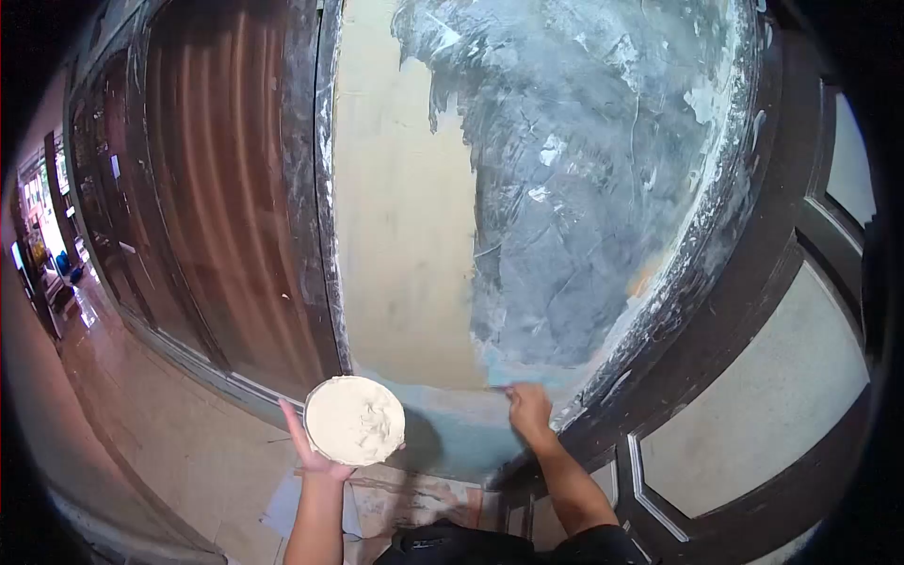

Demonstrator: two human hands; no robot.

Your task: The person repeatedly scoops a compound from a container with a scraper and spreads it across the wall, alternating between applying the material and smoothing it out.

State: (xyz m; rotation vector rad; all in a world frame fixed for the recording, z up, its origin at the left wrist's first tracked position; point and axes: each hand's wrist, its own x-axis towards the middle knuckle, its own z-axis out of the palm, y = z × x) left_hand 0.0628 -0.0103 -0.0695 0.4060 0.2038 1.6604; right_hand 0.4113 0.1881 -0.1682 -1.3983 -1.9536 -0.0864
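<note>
A round bowl filled with thick cream-coloured paste rests on my left hand, its thumb up along the left side and the other fingers mostly hidden beneath. My right hand is closed around a small, thin tool, probably a putty knife, held against the lower part of the wall; its blade hardly shows. Beside it, a smooth cream coat covers the wall's left strip. To the right the wall is bare grey, with white smears and a ragged line between the two.
Brown curtained panels in dark frames stand on the left. A dark door frame with pale panels curves along the right. Below lie the tiled floor and a pale sheet. A bluish band runs along the wall's foot.
</note>
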